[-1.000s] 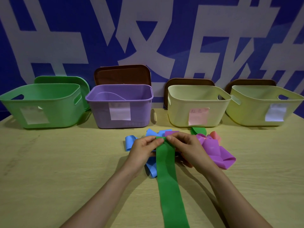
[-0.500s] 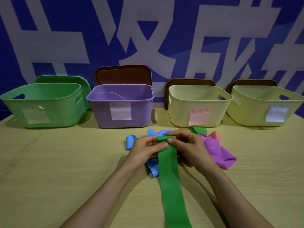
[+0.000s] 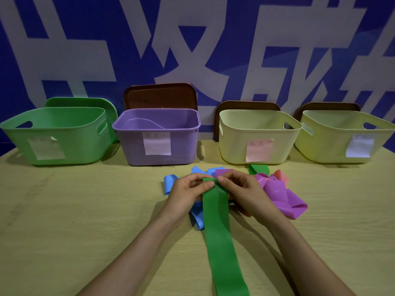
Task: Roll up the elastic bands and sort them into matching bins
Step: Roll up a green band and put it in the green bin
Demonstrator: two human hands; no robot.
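At the centre of the frame the left hand (image 3: pixel 188 194) and right hand (image 3: pixel 241 190) both pinch the far end of the green band (image 3: pixel 220 236), which runs flat over the table (image 3: pixel 74 221) to the bottom edge. Blue bands (image 3: pixel 170 183) and purple bands (image 3: pixel 280 194) lie jumbled under and beside the hands. Across the upper middle stand the green bin (image 3: pixel 64 135), purple bin (image 3: pixel 132 144) and two pale yellow bins (image 3: pixel 233 142).

Blue wall banner (image 3: pixel 89 20), beyond left hand (image 3: pixel 188 195) and right hand (image 3: pixel 241 191): huge white characters, cropped. The one past the right hand resembles 成; others uncertain. Pink note (image 3: pixel 259 150) on cream bin (image 3: pixel 235 133), ahead of right hand: faint handwriting, illegible. Notes on green bin (image 3: pixel 81 133), purple bin (image 3: pixel 183 142), yellow-green bin (image 3: pixel 324 142): no legible writing.
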